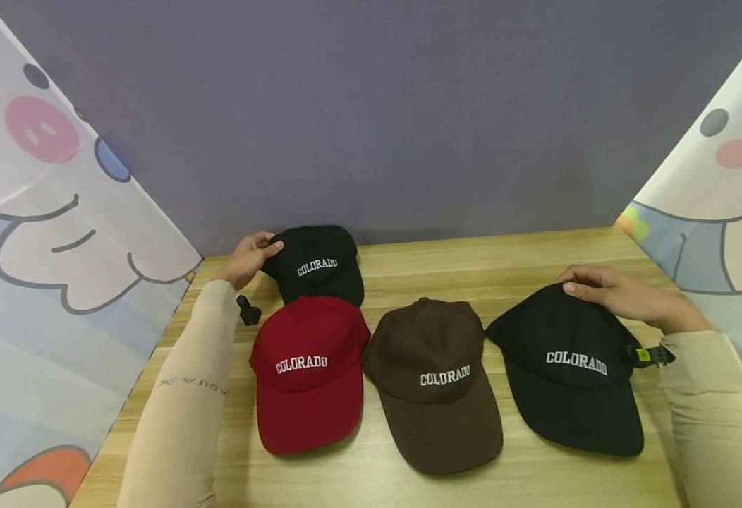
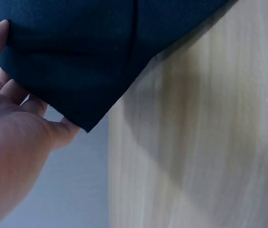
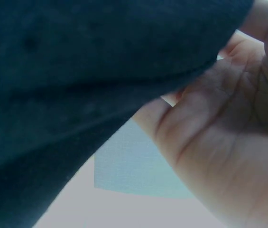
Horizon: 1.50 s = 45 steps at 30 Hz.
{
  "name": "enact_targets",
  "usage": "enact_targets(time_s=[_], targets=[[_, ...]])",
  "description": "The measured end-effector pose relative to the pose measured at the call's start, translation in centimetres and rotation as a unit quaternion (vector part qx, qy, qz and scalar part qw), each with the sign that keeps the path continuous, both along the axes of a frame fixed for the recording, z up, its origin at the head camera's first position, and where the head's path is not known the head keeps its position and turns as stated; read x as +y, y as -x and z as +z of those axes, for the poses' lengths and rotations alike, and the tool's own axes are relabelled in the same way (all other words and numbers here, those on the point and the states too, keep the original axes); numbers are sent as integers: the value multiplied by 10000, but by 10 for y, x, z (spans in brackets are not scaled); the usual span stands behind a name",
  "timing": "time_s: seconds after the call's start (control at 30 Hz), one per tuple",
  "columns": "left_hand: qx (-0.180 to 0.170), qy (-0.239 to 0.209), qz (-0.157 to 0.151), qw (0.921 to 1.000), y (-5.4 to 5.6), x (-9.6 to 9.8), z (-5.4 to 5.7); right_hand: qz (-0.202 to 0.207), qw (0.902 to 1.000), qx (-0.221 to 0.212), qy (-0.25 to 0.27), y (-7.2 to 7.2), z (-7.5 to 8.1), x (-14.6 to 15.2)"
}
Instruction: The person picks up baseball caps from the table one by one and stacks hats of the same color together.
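Observation:
At the back left, my left hand pinches the rear edge of a black cap between thumb and fingers. The left wrist view shows that black cloth with fingers under its edge. On the right, my right hand holds the top of a larger-looking black cap, thumb on the crown. Close up in the right wrist view, dark cloth hides most of the fingers. Between them lie a red cap and a brown cap, brims toward me. All four read COLORADO.
The wooden table meets a grey back panel. Cartoon-printed side panels stand left and right. Small black camera parts show beside the left wrist and the right wrist.

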<state>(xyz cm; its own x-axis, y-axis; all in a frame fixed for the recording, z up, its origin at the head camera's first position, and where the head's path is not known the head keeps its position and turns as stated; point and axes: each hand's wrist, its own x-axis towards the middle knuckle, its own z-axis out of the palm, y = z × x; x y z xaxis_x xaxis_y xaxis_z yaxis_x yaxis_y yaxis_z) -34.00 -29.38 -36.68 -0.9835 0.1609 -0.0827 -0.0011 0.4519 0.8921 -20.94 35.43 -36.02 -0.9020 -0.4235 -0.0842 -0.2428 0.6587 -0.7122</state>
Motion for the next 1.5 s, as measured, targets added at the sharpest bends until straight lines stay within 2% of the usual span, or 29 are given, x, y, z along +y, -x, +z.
enact_targets(time_s=[0.17,0.43,0.73,1.1,1.27,1.5], targets=[[413,-138,129,9990,-2,1,7,-13,9999,142,-77,3,-1,-1],[844,-105,218,9961,-5,10,21,-56,9997,215,-122,7,-3,-2],[1391,-241,427,9891,-7,25,38,33,9996,265,-32,11,-1,-6],[1826,-530,296,9813,-14,42,55,-151,9996,150,-198,10,3,-8],[2037,-732,223,9760,-14,48,60,-248,9983,117,-518,12,3,-5],[2304,-1151,87,9662,-16,58,72,-98,9979,40,-642,12,3,5]])
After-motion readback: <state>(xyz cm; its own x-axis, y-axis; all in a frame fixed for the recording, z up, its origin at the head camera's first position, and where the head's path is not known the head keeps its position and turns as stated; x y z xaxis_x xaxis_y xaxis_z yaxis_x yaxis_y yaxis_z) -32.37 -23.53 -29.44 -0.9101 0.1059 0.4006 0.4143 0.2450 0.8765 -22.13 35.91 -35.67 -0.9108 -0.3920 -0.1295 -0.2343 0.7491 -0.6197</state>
